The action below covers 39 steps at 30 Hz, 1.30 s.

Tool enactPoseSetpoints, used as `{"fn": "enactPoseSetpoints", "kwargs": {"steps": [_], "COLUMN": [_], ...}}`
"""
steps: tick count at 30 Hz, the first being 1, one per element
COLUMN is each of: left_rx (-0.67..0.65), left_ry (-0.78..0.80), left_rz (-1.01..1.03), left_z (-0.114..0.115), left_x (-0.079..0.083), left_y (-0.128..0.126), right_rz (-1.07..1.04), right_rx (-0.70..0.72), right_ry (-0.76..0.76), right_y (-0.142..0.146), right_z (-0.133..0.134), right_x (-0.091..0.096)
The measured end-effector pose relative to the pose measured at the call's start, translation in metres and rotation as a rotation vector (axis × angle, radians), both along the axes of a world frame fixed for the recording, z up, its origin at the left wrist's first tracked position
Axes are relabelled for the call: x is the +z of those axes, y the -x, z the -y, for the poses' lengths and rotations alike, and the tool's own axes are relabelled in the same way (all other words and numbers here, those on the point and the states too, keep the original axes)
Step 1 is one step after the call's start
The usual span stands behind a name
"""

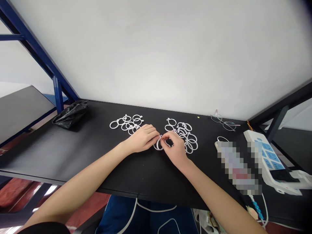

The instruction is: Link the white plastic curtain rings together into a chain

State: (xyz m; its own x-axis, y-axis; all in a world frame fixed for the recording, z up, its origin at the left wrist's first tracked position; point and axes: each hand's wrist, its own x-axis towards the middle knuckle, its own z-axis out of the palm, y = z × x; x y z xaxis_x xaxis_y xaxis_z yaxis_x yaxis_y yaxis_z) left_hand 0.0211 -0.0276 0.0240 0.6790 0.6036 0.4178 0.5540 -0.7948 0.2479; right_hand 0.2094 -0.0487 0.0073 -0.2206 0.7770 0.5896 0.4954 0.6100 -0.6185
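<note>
White plastic rings with small eyelets, like curtain rings, lie on the black table in two loose groups. Between my hands, a white ring [158,149] is held near the table top, seemingly with another ring against it. My left hand [143,139] pinches its upper edge with thumb and fingers. From the other side, my right hand [175,148] closes thumb and forefinger on the same spot; the exact join is covered by the fingertips. The left group of rings [130,126] lies just beyond my left hand. Part of the right group of rings [192,140] is hidden behind my right hand.
A black plastic bag [70,115] sits at the far left of the table [80,152]. On the right are eyeglasses [221,122], a blurred phone-like object [239,167] with a cable, and a white power strip [270,159]. A pale wall [158,58] stands behind.
</note>
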Motion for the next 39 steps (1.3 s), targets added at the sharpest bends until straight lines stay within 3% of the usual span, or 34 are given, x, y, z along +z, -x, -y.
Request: {"fn": "enactPoseSetpoints", "kwargs": {"steps": [7, 24, 39], "left_rx": [-0.002, -0.006, -0.015], "left_ry": [-0.023, -0.068, -0.003], "left_rz": [-0.001, -0.006, 0.06], "left_z": [-0.0008, -0.0023, -0.0025], "left_x": [-0.0022, -0.0019, -0.0031], "left_y": [-0.0003, -0.0003, 0.0001], "right_rz": [-0.007, -0.024, -0.04], "right_rx": [-0.005, 0.074, 0.052], "right_ry": [0.023, -0.085, -0.144], "right_y": [0.0011, 0.0001, -0.0007], "right_z": [0.0011, -0.0007, 0.0008], "right_x": [0.0005, -0.0015, -0.0001]}}
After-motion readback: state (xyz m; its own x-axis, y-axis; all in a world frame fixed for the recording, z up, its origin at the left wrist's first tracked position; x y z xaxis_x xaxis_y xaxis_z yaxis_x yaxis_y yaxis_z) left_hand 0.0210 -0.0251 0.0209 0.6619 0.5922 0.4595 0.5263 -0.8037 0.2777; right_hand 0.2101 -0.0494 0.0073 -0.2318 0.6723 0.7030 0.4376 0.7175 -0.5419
